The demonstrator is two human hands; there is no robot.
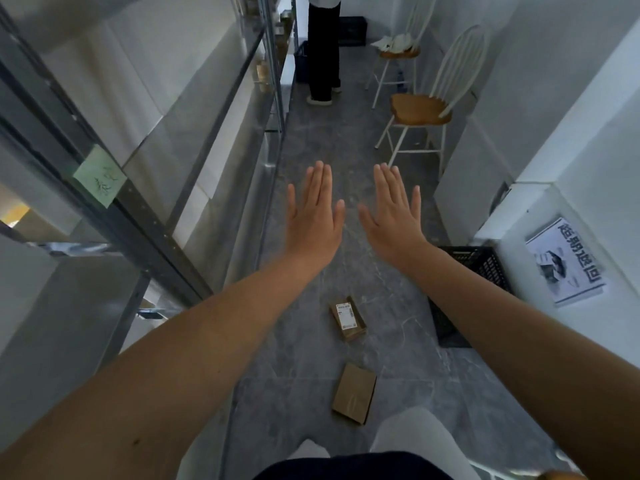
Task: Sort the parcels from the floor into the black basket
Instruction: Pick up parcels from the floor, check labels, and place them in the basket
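Two brown cardboard parcels lie on the grey floor below my arms. One parcel with a white label (348, 317) is farther from me; a plain parcel (354, 393) lies nearer my feet. The black basket (485, 263) stands on the floor at the right, partly hidden behind my right forearm. My left hand (313, 216) and my right hand (393, 216) are stretched out flat side by side, palms down, fingers apart, holding nothing, well above the floor.
Metal shelving (138, 209) with white boxes and a green note (100, 176) lines the left side. White cabinets and a printed sheet (564, 263) line the right. Two white chairs (420, 109) stand ahead. A person's legs (323, 50) stand beside black crates at the far end.
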